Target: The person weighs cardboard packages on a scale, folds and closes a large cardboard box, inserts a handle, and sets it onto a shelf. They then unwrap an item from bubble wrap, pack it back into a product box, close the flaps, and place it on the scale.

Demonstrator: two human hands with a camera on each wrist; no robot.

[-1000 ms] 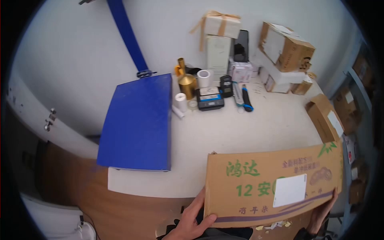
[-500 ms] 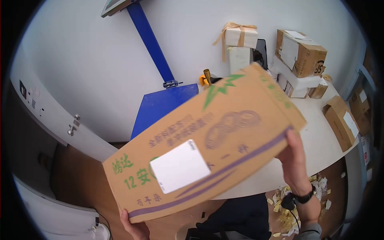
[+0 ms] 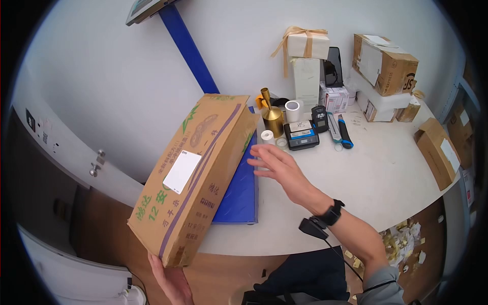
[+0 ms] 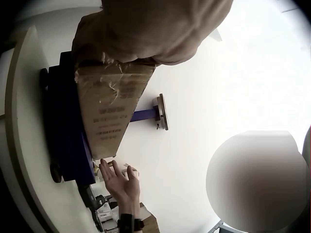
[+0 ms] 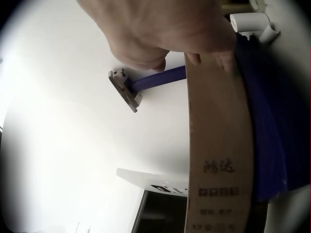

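Observation:
A long cardboard box (image 3: 178,173) with green and purple print and a white label leans over the blue scale platform (image 3: 244,193), its near end overhanging the table's front edge. My left hand (image 3: 170,279) holds the box's near lower corner; in the left wrist view that hand (image 4: 155,29) covers the box end. Just right of the box's far end, my right hand (image 3: 279,170) is held with fingers extended and a gap beside the cardboard. The right wrist view shows the right hand (image 5: 165,29) over the far end of the box (image 5: 218,136).
Behind the platform stand a gold bottle (image 3: 273,119), paper rolls (image 3: 293,111), a small black device (image 3: 301,136) and a blue-black cutter (image 3: 345,133). Stacked boxes (image 3: 385,66) are at the back right, an open carton (image 3: 438,155) at the right edge. Scraps (image 3: 401,244) litter the floor.
The box has moved left and turned from lying across the view to pointing away, over the blue platform. My right hand has let go of it; my left hand stays at its near end.

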